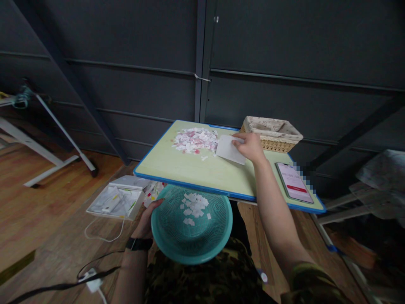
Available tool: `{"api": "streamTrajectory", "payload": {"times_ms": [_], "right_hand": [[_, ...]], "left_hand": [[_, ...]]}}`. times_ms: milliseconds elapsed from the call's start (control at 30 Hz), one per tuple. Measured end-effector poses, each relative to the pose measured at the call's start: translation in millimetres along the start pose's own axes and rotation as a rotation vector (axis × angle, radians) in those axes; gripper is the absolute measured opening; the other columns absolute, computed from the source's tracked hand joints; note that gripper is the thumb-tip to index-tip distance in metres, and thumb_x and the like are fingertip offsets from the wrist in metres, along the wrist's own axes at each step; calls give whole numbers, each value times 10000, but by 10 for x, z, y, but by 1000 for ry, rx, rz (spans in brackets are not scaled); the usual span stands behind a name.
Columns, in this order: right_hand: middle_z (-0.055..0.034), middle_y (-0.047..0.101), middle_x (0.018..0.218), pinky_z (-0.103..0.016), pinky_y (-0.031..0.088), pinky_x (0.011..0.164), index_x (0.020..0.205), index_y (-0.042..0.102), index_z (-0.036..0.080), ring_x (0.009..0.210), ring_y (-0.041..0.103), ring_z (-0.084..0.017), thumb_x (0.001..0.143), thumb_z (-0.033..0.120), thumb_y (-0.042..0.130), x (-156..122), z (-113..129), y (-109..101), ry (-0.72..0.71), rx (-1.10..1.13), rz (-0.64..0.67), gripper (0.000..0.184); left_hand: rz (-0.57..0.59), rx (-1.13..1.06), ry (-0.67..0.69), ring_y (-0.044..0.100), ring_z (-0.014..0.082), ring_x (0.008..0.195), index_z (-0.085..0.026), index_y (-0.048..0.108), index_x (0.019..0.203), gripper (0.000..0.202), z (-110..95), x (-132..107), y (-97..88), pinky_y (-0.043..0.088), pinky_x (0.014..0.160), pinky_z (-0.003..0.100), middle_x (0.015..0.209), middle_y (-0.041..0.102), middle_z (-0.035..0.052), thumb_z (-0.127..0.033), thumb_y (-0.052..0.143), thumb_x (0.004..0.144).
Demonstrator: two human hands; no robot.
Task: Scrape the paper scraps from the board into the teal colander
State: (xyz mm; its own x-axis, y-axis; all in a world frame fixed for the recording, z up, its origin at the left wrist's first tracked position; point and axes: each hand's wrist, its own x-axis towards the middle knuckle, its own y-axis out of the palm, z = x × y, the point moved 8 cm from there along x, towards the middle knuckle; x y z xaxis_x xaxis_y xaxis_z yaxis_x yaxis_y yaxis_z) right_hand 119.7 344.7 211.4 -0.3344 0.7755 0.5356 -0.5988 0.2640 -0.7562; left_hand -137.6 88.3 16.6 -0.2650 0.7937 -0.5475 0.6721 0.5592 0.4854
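My left hand (148, 219) grips the left rim of a teal plastic colander (218, 228), held below the table's front edge over my lap. Small white paper scraps (194, 204) lie inside it. Up on the table, my right hand (248, 145) pinches a white sheet of card or paper (229, 147) between thumb and fingers, its left edge beside a pile of white and pinkish paper scraps (196, 139). Part of the left hand's fingers is hidden under the colander.
The small table (177, 166) has a pale green top with blue edging. A lined wicker basket (278, 145) stands at its back right, and a phone (294, 181) lies at the right front. On the floor sit an open white box (117, 200) and a power strip (93, 280).
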Motion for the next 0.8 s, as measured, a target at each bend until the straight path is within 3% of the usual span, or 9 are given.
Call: {"api": "streamTrajectory", "payload": {"times_ms": [200,567,800], "right_hand": [[-101,771,979,-367,503,879,982,781,141,944,701,-286,749,252,544,3,-56,-33,16,38,-54,351],[-92,774,910,-360,508,824,911,791,121,858,700,-271,688,255,584,29,-143,-51,59,152,-6,332],[-85,776,913,-355,505,840,875,792,138,873,703,-264,695,235,594,16,-55,-28,16,196,-1,285]], "left_hand": [[25,25,27,742,326,741,-164,722,706,39,-28,1,5,588,665,373,619,755,78,-199,706,698],[30,-3,32,713,281,575,-169,716,672,32,-26,17,3,593,621,366,563,730,60,-190,707,694],[54,4,34,740,302,644,-196,720,681,19,-25,10,39,595,555,341,553,728,49,-191,705,691]]}}
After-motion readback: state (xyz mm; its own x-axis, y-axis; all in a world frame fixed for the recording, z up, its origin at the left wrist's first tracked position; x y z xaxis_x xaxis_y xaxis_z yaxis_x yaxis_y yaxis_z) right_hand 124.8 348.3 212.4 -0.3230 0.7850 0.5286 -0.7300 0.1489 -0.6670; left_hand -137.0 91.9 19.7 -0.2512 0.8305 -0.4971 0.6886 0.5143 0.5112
